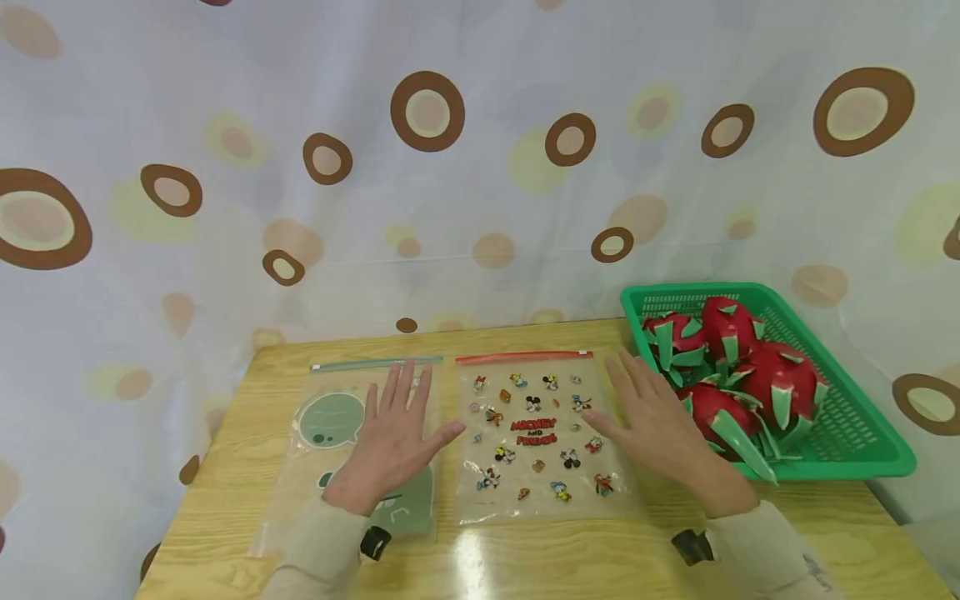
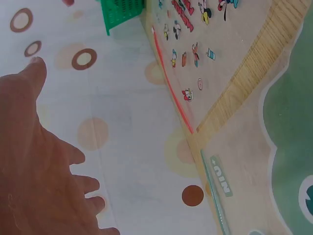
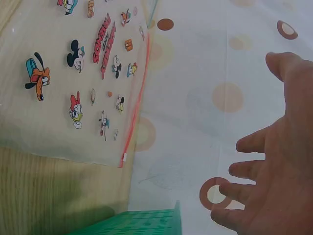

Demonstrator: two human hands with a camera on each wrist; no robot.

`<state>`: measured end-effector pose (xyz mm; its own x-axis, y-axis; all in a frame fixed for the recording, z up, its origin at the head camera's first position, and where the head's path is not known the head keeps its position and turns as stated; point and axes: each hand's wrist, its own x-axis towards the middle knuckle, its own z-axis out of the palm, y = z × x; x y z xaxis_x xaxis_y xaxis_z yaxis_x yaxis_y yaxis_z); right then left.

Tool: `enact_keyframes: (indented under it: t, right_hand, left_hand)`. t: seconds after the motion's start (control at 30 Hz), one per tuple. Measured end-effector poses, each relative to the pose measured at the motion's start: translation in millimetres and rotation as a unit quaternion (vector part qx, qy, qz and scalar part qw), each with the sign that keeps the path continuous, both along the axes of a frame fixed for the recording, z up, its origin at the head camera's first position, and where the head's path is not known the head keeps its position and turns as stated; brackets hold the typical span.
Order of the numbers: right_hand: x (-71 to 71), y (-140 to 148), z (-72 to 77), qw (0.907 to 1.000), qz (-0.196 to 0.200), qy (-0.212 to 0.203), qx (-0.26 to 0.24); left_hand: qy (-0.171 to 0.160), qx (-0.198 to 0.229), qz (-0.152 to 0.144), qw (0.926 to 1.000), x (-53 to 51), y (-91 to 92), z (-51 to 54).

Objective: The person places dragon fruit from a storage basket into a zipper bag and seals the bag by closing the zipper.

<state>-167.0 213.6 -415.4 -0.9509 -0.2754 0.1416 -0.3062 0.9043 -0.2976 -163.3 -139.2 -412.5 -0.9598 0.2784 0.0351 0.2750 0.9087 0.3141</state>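
Observation:
Two clear zip bags lie flat, side by side, on a wooden table. The left one, a green-printed zip bag (image 1: 330, 421), has a grey-green slider strip along its far edge. Beside it is a cartoon-printed zip bag (image 1: 536, 479) with a red strip. My left hand (image 1: 393, 437) is spread palm down over the green-printed bag, fingers straight and holding nothing. Over the right edge of the cartoon-printed bag, my right hand (image 1: 660, 425) is likewise spread with nothing in it. In both wrist views the hands look raised off the bags.
A green plastic basket (image 1: 862, 417) stands at the table's right side, holding several red dragon fruits (image 1: 780, 379) with green scales. Behind the wooden table (image 1: 232, 467) hangs a white curtain (image 1: 487, 167) printed with brown rings and pale spots.

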Motion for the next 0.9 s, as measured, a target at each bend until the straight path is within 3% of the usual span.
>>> enact_keyframes:
  t: [0.17, 0.4, 0.67, 0.9]
  right_hand:
    - [-5.6, -3.8, -7.1, 0.9984, -0.006, -0.017, -0.053]
    - [-14.8, -9.0, -23.6, 0.9964, -0.015, -0.028, -0.078]
    - [-18.7, -16.9, -40.3, 0.9928, -0.045, -0.072, -0.085]
    - [-23.7, -19.8, -53.8, 0.9864, -0.071, -0.113, -0.096]
  left_hand:
    - [-0.015, 0.07, 0.003, 0.9975, -9.9, 5.2, -9.8]
    - [-0.06, 0.199, 0.024, 0.9779, -23.7, 16.3, -23.6]
    - [-0.14, 0.253, 0.056, 0.9556, -35.5, 25.2, -41.3]
    - [-0.194, 0.286, 0.067, 0.936, -46.9, 31.6, -46.6]
